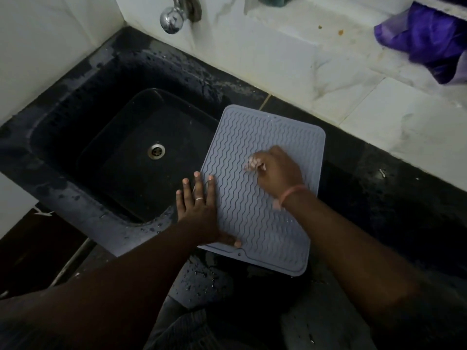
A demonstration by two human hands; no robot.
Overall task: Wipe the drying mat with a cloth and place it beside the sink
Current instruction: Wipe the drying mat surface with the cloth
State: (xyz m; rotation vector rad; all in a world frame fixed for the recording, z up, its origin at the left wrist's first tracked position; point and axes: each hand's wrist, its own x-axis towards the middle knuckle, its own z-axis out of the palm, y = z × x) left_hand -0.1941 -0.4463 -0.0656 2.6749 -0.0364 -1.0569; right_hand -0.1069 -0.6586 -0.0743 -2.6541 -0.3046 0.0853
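A pale blue-grey drying mat (255, 223) with wavy ridges lies on the dark counter, its left edge overhanging the right rim of the black sink (75, 137). My left hand (197, 210) presses flat on the mat's left edge, fingers spread and thumb on the near edge. My right hand (278, 173) rests on the mat's upper middle, closed around a small light pinkish cloth (252, 162) that shows only at the fingertips.
A chrome tap (173, 16) juts from the white tiled wall above the sink. The sink drain (156, 150) lies at the basin's centre. A purple cloth (427, 39) hangs at the top right. Water drops dot the counter (391, 205) around the mat.
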